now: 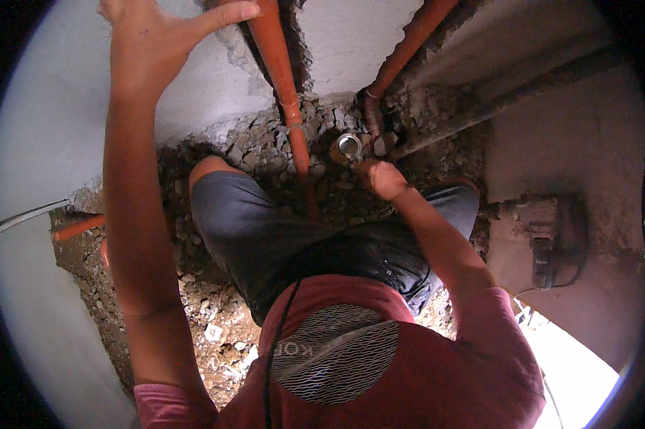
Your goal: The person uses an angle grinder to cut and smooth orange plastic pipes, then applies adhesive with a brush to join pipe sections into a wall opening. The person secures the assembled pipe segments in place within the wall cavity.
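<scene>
My left hand (147,32) reaches up to the pale wall with its thumb stretched out to the orange pipe (274,53); the upper edge cuts off its other fingers. That pipe runs down a broken channel in the wall into the rubble between my knees. Low in front of me, my right hand (385,179) is closed, fingers curled. Just beyond its fingertips is a small round container (348,146) with a shiny metal rim, open side up. What the right hand grips is too small and dark to make out.
A second orange pipe (415,39) comes down the wall at the right. A long dark pole (501,100) slants above the rubble (254,139). A corded power drill (543,236) lies against a brown panel (508,275) on my right. Another orange pipe (79,227) shows at left.
</scene>
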`<control>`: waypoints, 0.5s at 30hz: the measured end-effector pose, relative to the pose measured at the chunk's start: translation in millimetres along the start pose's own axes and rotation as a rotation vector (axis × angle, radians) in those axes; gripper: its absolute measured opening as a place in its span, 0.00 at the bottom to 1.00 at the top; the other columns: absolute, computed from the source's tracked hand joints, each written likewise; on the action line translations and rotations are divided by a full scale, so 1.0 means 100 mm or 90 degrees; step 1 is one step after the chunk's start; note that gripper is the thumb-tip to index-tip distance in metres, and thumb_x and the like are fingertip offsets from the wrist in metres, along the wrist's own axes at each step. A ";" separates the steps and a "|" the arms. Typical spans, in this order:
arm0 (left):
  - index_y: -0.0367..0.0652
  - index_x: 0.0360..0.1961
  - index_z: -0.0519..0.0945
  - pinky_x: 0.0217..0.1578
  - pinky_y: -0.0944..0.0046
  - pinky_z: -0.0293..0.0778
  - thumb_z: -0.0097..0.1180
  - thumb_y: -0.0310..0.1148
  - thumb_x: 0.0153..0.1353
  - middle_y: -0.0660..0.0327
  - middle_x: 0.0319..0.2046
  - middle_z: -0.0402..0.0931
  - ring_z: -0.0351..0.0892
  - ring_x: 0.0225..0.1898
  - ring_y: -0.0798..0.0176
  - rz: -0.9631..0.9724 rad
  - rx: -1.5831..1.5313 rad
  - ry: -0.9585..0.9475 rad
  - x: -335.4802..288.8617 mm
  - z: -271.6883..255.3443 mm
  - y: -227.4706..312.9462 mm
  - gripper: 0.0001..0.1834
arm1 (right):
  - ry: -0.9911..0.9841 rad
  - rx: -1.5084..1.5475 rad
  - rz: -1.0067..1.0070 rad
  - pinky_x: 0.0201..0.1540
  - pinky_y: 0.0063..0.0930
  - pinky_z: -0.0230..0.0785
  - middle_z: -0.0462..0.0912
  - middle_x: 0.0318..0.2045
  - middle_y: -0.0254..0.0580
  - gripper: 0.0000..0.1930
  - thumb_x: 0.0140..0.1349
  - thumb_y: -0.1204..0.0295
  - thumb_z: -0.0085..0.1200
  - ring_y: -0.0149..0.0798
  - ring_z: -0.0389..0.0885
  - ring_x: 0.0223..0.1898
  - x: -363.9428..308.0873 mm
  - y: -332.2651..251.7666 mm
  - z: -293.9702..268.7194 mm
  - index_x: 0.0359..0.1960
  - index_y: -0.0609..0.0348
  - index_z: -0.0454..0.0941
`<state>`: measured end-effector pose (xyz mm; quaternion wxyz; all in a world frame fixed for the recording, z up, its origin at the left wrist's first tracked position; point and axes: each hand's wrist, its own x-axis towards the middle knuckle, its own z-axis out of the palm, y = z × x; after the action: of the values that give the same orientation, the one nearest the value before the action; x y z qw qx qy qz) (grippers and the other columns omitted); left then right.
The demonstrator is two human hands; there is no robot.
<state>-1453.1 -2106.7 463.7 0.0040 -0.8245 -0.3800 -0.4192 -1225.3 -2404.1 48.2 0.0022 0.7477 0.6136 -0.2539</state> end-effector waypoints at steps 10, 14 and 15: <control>0.51 0.83 0.36 0.78 0.32 0.41 0.87 0.51 0.33 0.33 0.80 0.30 0.27 0.81 0.33 -0.011 0.066 -0.018 0.02 -0.02 -0.08 0.84 | -0.069 -0.100 0.020 0.46 0.52 0.80 0.84 0.47 0.54 0.16 0.71 0.65 0.50 0.56 0.86 0.45 0.32 -0.10 0.10 0.56 0.52 0.82; 0.52 0.83 0.36 0.78 0.35 0.42 0.88 0.49 0.32 0.31 0.80 0.29 0.28 0.81 0.32 -0.003 0.030 0.001 0.02 -0.01 -0.04 0.84 | -0.037 -0.065 -0.014 0.43 0.50 0.81 0.85 0.46 0.51 0.16 0.70 0.67 0.49 0.55 0.87 0.43 0.25 -0.25 0.18 0.56 0.51 0.83; 0.52 0.83 0.36 0.78 0.35 0.42 0.88 0.49 0.32 0.31 0.79 0.29 0.28 0.81 0.32 0.007 0.028 0.011 0.03 -0.01 -0.03 0.85 | -0.037 -0.068 -0.028 0.43 0.50 0.81 0.85 0.46 0.51 0.17 0.70 0.68 0.49 0.55 0.87 0.43 0.21 -0.25 0.18 0.56 0.50 0.83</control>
<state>-1454.9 -2103.0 465.4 0.0279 -0.8226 -0.3846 -0.4178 -1252.5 -2384.8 32.0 0.0544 0.7248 0.6425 -0.2427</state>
